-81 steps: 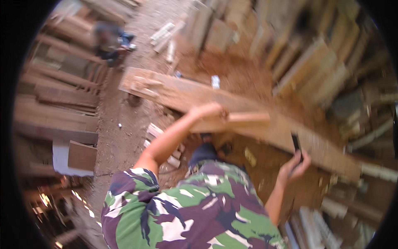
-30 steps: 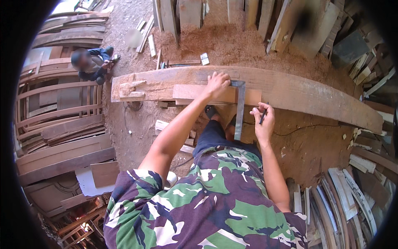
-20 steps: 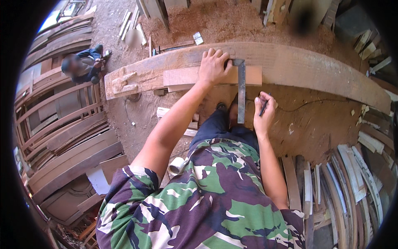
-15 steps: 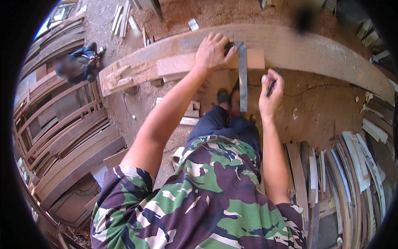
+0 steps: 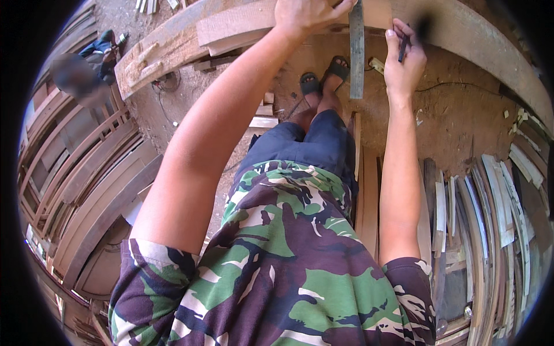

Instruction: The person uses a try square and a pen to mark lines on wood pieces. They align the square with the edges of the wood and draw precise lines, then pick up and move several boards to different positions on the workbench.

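At the top edge, my left hand (image 5: pixel 306 14) lies over a wooden board (image 5: pixel 236 29), its fingertips partly cut off by the frame. It is closed at the stock of a carpenter's square, which is mostly hidden. The square's grey metal blade (image 5: pixel 357 57) juts toward me past the board's near edge. My right hand (image 5: pixel 404 66), just right of the blade, grips a slim dark pen (image 5: pixel 403 49) between thumb and fingers, with the wood right above it.
The board rests on a long, thick wooden beam (image 5: pixel 485 46). Wood strips (image 5: pixel 479 230) stand close on the right; wooden frames and panels (image 5: pixel 98 213) crowd the left. Another person (image 5: pixel 81 72) sits at the far left. A thin cable (image 5: pixel 450 85) crosses the dirt floor.
The view has tilted toward my body, so beam, square and both hands sit higher in the picture, and my sandalled feet show. The right hand still holds the pen near the square.
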Demonstrator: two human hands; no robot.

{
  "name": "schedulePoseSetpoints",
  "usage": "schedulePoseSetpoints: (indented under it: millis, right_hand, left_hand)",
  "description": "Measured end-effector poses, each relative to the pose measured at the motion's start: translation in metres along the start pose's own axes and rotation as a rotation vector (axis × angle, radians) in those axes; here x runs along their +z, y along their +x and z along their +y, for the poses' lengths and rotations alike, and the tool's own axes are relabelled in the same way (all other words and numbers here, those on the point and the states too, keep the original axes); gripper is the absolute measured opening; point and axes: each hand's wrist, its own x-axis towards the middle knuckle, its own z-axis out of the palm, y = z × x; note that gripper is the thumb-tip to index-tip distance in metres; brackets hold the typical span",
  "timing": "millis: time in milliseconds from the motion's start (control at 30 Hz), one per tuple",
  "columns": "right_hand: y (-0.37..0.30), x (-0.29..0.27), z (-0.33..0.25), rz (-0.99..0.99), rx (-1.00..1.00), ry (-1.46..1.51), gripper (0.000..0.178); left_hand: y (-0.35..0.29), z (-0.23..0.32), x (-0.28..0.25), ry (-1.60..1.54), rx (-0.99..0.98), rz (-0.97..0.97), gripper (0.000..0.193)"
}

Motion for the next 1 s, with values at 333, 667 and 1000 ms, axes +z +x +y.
schedulePoseSetpoints:
  millis: [333,667,1000]
  right_hand:
    - [-0.011,-0.01,0.013,0.085,0.007,0.21,0.029]
    - [-0.016,-0.018,0.001,0.17,0.046,0.264,0.038]
    - [-0.017,-0.018,-0.003,0.162,0.016,0.276,0.039]
  left_hand:
    - [-0.001,-0.002,0.002,0.019,0.039,-0.021,0.061]
    - [-0.001,0.002,-0.002,-0.013,0.026,-0.041,0.063]
    - [0.0,0.001,0.0,0.0,0.036,-0.04,0.065]
